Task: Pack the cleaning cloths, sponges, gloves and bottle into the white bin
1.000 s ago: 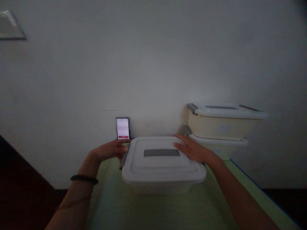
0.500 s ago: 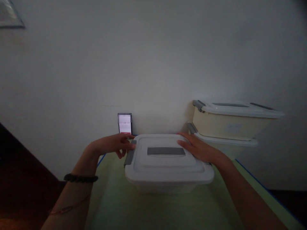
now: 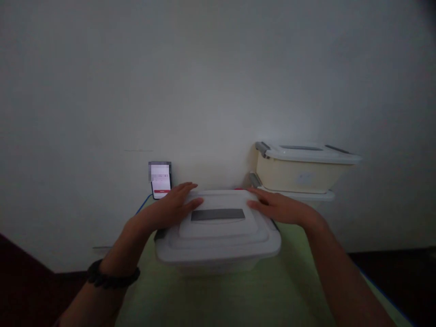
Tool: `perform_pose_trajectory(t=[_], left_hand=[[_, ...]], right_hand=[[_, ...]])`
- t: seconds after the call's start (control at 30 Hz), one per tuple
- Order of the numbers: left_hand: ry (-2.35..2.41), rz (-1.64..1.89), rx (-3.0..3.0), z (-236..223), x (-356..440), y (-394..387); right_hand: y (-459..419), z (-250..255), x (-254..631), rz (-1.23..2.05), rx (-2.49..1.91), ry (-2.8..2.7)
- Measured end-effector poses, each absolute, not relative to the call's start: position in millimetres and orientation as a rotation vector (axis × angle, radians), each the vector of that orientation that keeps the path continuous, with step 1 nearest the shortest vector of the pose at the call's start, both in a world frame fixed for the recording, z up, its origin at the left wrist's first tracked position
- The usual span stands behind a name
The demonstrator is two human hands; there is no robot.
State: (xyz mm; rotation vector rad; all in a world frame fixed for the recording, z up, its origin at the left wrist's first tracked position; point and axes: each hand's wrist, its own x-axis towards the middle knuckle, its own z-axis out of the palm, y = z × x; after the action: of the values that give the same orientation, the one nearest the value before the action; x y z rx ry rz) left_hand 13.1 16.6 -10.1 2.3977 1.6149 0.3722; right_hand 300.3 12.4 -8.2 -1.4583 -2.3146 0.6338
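A storage box [image 3: 218, 231] with a white lid and a grey carry handle [image 3: 218, 214] sits on the table in front of me. My left hand [image 3: 175, 205] lies over the lid's left edge, thumb and fingers stretched out; it hides most of the grey latch [image 3: 160, 235] there. On the opposite side my right hand [image 3: 277, 206] rests on the lid's far right edge, fingers extended and thumb apart. The lid lies level on the box. A sliver of something red [image 3: 240, 189] shows behind the lid, beside my right fingertips.
Two more lidded boxes stand stacked at the back right, the upper box [image 3: 303, 175] cream-coloured with a white lid. A lit phone [image 3: 161, 180] leans against the wall [image 3: 204, 91] at the back left. The green table [image 3: 204, 299] has blue edging.
My left hand has moved from the left latch up onto the lid, its fingers straightening. My right hand stays at the right edge. The whole view has shifted, so things appear further left.
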Motion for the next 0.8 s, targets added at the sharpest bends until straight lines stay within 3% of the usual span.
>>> perform_pose_trajectory(t=[0.13, 0.4, 0.8], left_hand=[[1.573, 0.343, 2.441, -12.2, 23.0, 14.9], [1.584, 0.329, 2.473, -12.9, 22.4, 14.2], [1.615, 0.314, 2.508, -15.4, 22.4, 16.7]], right_hand=[[0.9, 5.9, 319.0, 1.072, -1.694, -2.056], [9.4, 2.0, 329.0, 1.482, -1.414, -2.059], [8.2, 2.6, 317.8, 1.352, -1.474, -2.161]])
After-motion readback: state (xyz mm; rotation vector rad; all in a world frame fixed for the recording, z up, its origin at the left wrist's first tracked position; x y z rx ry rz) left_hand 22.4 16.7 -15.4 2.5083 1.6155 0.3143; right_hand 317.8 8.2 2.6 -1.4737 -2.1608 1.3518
